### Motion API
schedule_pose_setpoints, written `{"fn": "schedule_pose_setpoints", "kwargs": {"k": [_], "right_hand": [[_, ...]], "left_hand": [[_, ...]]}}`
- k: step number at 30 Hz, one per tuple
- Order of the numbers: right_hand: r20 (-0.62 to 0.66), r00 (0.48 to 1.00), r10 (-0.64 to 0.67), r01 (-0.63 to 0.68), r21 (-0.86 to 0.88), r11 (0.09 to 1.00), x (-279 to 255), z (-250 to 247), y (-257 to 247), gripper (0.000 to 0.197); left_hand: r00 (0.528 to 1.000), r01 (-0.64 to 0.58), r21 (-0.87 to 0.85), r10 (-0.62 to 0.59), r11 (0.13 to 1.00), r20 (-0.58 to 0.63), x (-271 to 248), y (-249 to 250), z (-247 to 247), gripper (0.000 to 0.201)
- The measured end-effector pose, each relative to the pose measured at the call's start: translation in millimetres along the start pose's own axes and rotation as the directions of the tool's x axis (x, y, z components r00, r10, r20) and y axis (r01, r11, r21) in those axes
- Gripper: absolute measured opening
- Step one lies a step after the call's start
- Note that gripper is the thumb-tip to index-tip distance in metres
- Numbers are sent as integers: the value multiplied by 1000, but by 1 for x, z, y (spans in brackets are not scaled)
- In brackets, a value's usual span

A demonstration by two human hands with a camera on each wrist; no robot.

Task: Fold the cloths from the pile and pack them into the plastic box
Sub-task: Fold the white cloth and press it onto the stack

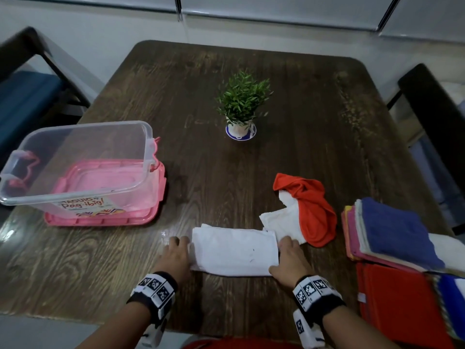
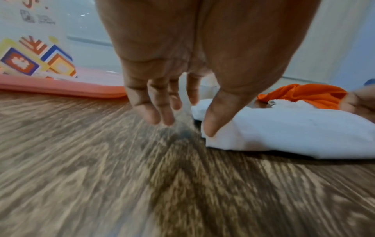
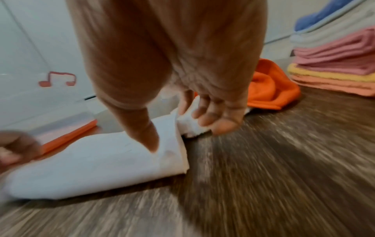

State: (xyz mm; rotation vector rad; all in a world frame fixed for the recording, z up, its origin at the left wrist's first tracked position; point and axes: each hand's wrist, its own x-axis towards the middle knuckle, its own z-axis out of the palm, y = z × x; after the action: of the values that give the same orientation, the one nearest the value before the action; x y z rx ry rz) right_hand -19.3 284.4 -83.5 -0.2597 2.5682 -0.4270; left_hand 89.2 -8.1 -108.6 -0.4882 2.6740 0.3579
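Note:
A white cloth [image 1: 235, 250], folded into a long rectangle, lies flat on the dark wooden table [image 1: 226, 177] near its front edge. My left hand [image 1: 179, 245] is at the cloth's left end, fingers straight, with the thumb against the edge of the white cloth [image 2: 284, 133]. My right hand [image 1: 286, 248] is at the right end; its thumb presses the top of the white cloth [image 3: 97, 163] while the fingers reach past the edge. The clear plastic box [image 1: 105, 144] stands empty at the left on its pink lid [image 1: 156, 210].
A crumpled orange cloth [image 1: 314, 207] and a loose white cloth [image 1: 279, 220] lie just beyond my right hand. A stack of folded cloths [image 1: 392, 233] sits at the table's right edge. A small potted plant [image 1: 241, 104] stands mid-table. Dark chairs flank the table.

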Motion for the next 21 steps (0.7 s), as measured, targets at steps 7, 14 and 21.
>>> {"fn": "schedule_pose_setpoints", "kwargs": {"k": [7,14,21], "right_hand": [[275,890,-362,438,-302,847,21,24,-20,96],[247,933,-261,344,-402,848,30,47,-5,109],[131,957,-258,288,-352,891,34,8,-16,75]], "left_hand": [[917,-392,193,364,900,164,15,32,-5,85],[950,-275,239,225,931,214,33,15,20,93],[964,-264,236,263,935,34,36,40,-18,54]]}}
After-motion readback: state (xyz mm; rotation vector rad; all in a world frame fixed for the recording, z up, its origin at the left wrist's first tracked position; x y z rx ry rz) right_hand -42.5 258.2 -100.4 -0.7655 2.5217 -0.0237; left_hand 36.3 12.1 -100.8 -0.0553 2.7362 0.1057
